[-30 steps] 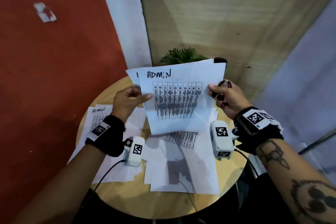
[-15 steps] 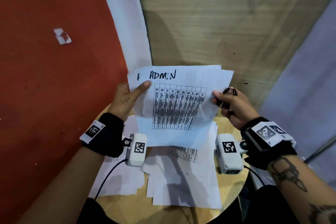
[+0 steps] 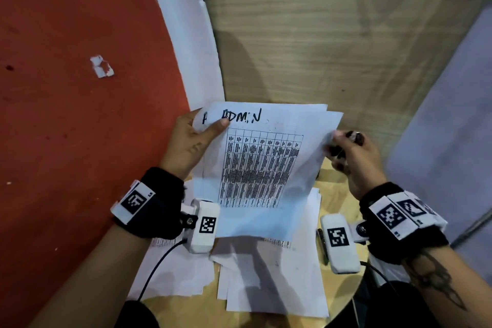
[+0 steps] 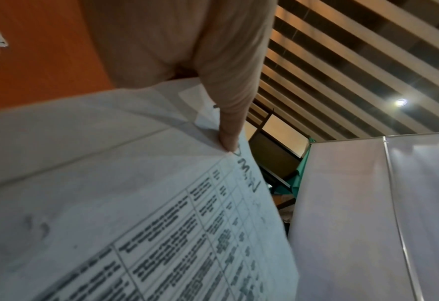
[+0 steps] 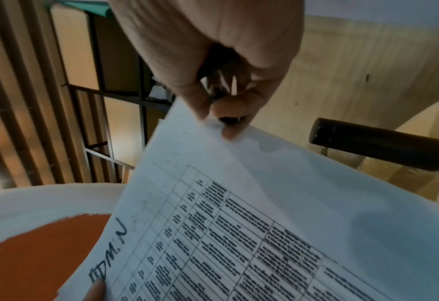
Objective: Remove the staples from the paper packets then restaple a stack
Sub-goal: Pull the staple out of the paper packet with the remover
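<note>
White printed sheets, a paper packet [image 3: 262, 165] with a table grid and handwritten "ADMIN" along its top edge, are held up at the centre of the head view, above the round wooden worktop [image 3: 338, 202]. The left hand [image 3: 187, 145] pinches the packet's upper left corner, thumb [image 4: 229, 130] pressed on the front. The right hand [image 3: 354, 157] pinches the right edge between thumb and fingertips while its curled fingers also grip a small dark metal tool [image 5: 223, 83]. Loose papers [image 3: 269, 279] lie spread on the worktop in the lower middle of the frame. A dark cylinder [image 5: 383, 145] shows at the right of the right-wrist view.
</note>
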Action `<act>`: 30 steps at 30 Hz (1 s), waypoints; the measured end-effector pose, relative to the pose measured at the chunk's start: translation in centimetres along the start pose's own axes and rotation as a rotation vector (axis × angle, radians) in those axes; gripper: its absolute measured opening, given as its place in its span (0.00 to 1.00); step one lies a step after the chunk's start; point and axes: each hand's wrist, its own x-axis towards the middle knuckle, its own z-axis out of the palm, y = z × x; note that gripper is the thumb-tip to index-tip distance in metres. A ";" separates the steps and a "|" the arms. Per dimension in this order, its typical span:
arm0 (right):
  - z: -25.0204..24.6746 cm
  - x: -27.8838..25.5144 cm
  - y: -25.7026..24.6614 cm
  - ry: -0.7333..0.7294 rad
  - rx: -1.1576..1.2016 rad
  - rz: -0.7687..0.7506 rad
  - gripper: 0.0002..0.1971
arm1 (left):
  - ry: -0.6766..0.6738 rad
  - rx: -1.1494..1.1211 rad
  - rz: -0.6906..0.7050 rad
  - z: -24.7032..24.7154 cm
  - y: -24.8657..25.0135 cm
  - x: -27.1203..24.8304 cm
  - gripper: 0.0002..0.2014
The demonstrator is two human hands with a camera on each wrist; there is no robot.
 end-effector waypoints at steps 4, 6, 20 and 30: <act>1.0 -1.0 -2.1 0.071 0.139 -0.182 0.11 | 0.011 -0.013 0.021 0.4 0.5 -0.4 0.08; 2.3 -2.3 -2.8 -0.103 0.154 -0.214 0.12 | 0.038 -0.028 0.040 0.5 0.6 -0.3 0.12; 7.5 -5.6 -5.0 -0.590 -0.522 -1.010 0.24 | -0.077 0.025 0.061 1.2 3.4 -0.5 0.06; 7.4 -5.1 -4.7 -0.574 -0.540 -1.136 0.24 | -0.094 -0.012 0.033 1.2 4.7 -0.8 0.09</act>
